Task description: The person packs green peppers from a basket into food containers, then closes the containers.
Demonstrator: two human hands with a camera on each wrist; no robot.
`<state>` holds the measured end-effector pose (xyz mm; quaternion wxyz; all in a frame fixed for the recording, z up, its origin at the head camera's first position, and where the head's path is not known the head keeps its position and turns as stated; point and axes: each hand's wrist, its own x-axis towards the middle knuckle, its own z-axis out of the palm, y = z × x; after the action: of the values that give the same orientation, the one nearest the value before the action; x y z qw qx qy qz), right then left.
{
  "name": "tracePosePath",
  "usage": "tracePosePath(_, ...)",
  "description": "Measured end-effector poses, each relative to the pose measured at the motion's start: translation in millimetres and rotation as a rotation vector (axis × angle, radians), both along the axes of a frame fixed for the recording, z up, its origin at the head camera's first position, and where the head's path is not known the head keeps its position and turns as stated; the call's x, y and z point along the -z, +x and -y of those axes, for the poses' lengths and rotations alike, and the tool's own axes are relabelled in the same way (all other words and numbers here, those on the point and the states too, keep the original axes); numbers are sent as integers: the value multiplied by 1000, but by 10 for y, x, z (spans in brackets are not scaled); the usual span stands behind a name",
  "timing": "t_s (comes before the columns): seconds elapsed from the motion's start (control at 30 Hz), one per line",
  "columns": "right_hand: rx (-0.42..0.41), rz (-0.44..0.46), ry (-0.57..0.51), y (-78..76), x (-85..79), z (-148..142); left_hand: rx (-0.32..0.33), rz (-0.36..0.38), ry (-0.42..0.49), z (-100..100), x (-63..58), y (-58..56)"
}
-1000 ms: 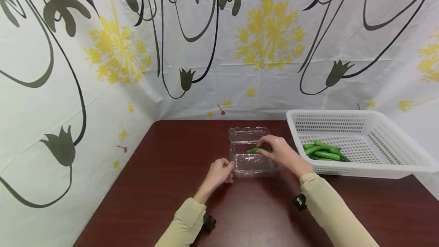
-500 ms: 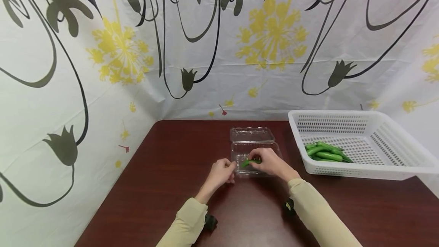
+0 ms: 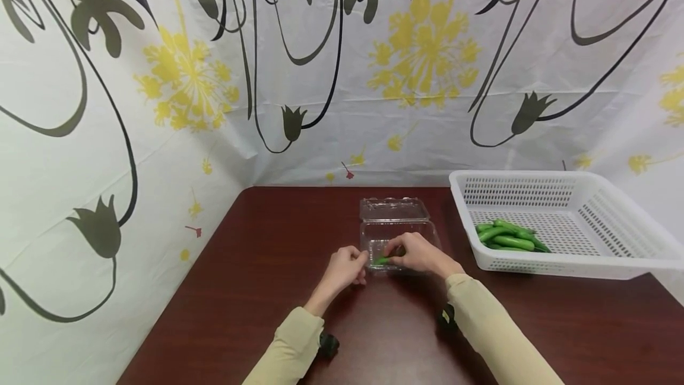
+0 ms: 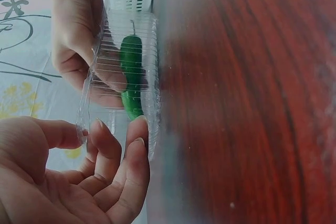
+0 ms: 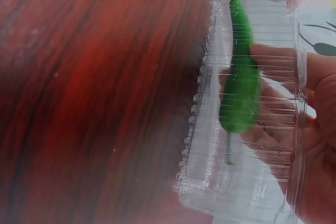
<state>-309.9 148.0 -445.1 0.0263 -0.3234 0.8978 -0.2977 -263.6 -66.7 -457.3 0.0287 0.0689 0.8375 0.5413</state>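
A clear plastic clamshell container (image 3: 374,232) stands on the table with its lid (image 3: 395,211) folded back. At its near left corner, my left hand (image 3: 346,267) pinches the rim between thumb and a finger. My right hand (image 3: 419,253) reaches into the base and holds a green chili pepper (image 5: 241,93) low against the near wall. Through the clear wall, both wrist views show the pepper lying lengthwise, its stem toward the right side. In the head view the right fingers cover most of it.
To the right, a white perforated plastic basket (image 3: 566,261) holds several green chili peppers (image 3: 510,236) in its left part. The dark red wooden table (image 3: 256,290) ends at a patterned curtain (image 3: 320,94) behind and on the left.
My right hand has moved left and toward me, lowering the chili pepper from above the container to its near side. The left hand has stayed at the rim.
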Motion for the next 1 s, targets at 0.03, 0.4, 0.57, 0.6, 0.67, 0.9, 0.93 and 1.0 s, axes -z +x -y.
tracePosePath(0.03,-1,6,3,2,-4,-1,1,-1,-3,0,-1,0)
tracePosePath(0.4,17,19,5,33,-25,-56,13,16,5,-18,-7,4)
tracePosePath(0.57,22,-39,-22,42,-95,-123,6,12,17,-13,-3,17)
tracePosePath(0.6,26,-55,-28,44,-119,-141,7,15,15,-12,1,17)
tracePosePath(0.67,36,-93,-40,52,-183,-178,9,15,14,-8,4,18)
tracePosePath(0.9,92,-221,-55,100,-477,-320,16,0,13,6,-7,11)
tracePosePath(0.93,96,-227,-57,108,-518,-343,17,-1,12,6,-4,10)
tracePosePath(1.0,92,-225,-67,124,-592,-403,20,2,9,0,3,10)
